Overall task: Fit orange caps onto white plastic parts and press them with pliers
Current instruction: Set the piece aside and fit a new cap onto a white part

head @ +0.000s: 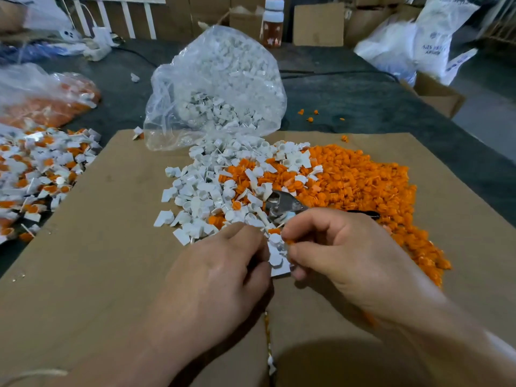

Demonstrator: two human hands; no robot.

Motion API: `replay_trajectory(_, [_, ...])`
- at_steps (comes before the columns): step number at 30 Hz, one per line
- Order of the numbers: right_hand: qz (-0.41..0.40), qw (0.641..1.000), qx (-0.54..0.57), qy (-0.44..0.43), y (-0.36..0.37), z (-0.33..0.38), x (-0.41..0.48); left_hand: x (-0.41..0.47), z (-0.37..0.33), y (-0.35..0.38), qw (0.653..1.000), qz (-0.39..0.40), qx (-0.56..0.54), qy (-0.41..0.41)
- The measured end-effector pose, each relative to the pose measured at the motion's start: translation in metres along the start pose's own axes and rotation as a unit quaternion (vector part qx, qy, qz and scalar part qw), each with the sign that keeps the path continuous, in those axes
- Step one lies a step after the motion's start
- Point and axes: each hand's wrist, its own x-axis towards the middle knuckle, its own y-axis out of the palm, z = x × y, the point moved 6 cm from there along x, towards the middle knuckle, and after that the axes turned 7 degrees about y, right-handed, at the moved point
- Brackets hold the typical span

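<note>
1. My left hand (223, 272) is low in the middle, over the cardboard sheet (111, 247). Its grip is curled and pinches a white part (276, 256) from the left side.
2. My right hand (335, 252) meets it from the right. Its grip has the thumb and first finger pressed on a small orange cap (289, 242) at the top of the same white part; only a sliver of the cap shows.
3. The white part sits between the two hands. I cannot tell if it touches the cardboard.
4. The pliers (282, 205) lie just behind the hands, with the metal head on the mixed pieces and the dark handle pointing right.
5. A heap of white parts (201, 196) lies to the left and a heap of orange caps (363, 185) to the right. They touch and mix in the middle.
6. A clear bag (217, 79) lies behind them, and white parts spill from its mouth.
7. At the left edge, a pile of capped parts (36, 174) rests on the dark tabletop (349, 96).
</note>
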Motion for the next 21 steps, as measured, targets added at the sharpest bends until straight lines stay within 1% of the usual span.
replay_trajectory(3, [0.031, 0.989, 0.138, 0.043, 0.001, -0.007, 0.003, 0.001, 0.005, -0.002, 0.997, -0.034, -0.060, -0.040])
replay_trajectory(5, [0.054, 0.978, 0.192, 0.062, 0.003, -0.009, 0.004, 0.000, 0.008, -0.003, 0.990, -0.059, -0.100, -0.074])
replay_trajectory(7, [0.060, 0.978, 0.188, 0.062, 0.005, -0.010, 0.004, -0.001, 0.011, -0.004, 0.981, -0.079, -0.141, -0.105])
replay_trajectory(11, [0.022, 0.997, 0.067, 0.025, 0.009, -0.008, 0.002, -0.003, 0.015, -0.001, 0.957, -0.098, -0.229, -0.151])
replay_trajectory(12, [0.017, 0.998, 0.056, 0.016, 0.010, -0.007, 0.002, -0.004, 0.015, 0.000, 0.953, -0.099, -0.241, -0.157])
replay_trajectory(16, [0.030, 0.995, 0.099, -0.004, 0.011, -0.005, 0.001, -0.002, 0.016, 0.002, 0.938, -0.109, -0.301, -0.132])
replay_trajectory(19, [0.046, 0.987, 0.156, 0.000, 0.013, -0.005, 0.002, -0.002, 0.014, 0.004, 0.938, -0.092, -0.317, -0.102])
replay_trajectory(20, [0.053, 0.983, 0.173, 0.004, 0.014, -0.005, 0.002, -0.002, 0.013, 0.004, 0.935, -0.087, -0.330, -0.100])
replay_trajectory(21, [0.058, 0.981, 0.185, 0.009, 0.014, -0.006, 0.003, -0.003, 0.011, 0.006, 0.921, -0.085, -0.365, -0.107])
